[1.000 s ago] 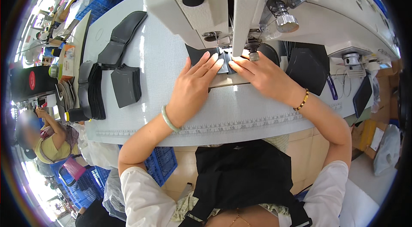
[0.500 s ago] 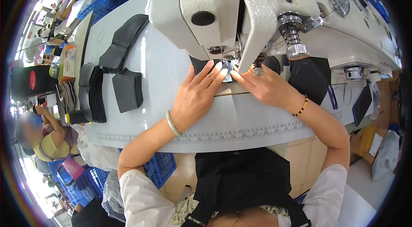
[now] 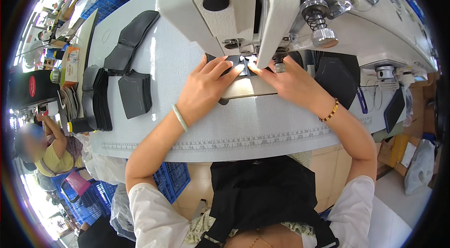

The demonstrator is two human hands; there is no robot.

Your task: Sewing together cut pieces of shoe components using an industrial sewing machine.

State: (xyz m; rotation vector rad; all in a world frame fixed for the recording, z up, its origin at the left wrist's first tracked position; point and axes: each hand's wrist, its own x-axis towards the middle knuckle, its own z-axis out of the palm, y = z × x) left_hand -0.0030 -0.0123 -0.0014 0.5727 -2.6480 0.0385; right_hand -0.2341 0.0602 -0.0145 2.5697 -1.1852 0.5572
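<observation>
Below the presser foot of a white sewing machine lies a small dark sheet piece, mostly covered by my hands and the machine head. My left hand presses on its left part with bent fingers, the thumb reaching toward the foot. From the other side, my right hand holds the piece down, its thumb close to the needle area. Some of the right fingers are hidden behind the machine's parts. A pale bangle circles my left wrist, and a beaded bracelet my right.
Stacks of dark cut pieces lie at the left of the table, with more dark pieces at the right. Purple-handled snippers rest near the right edge. Another person sits at far left beside blue crates.
My left fingers, stretched out flat before, are now more bent and a little farther left of the foot. My right hand stays beside the foot. The whole view has shifted slightly.
</observation>
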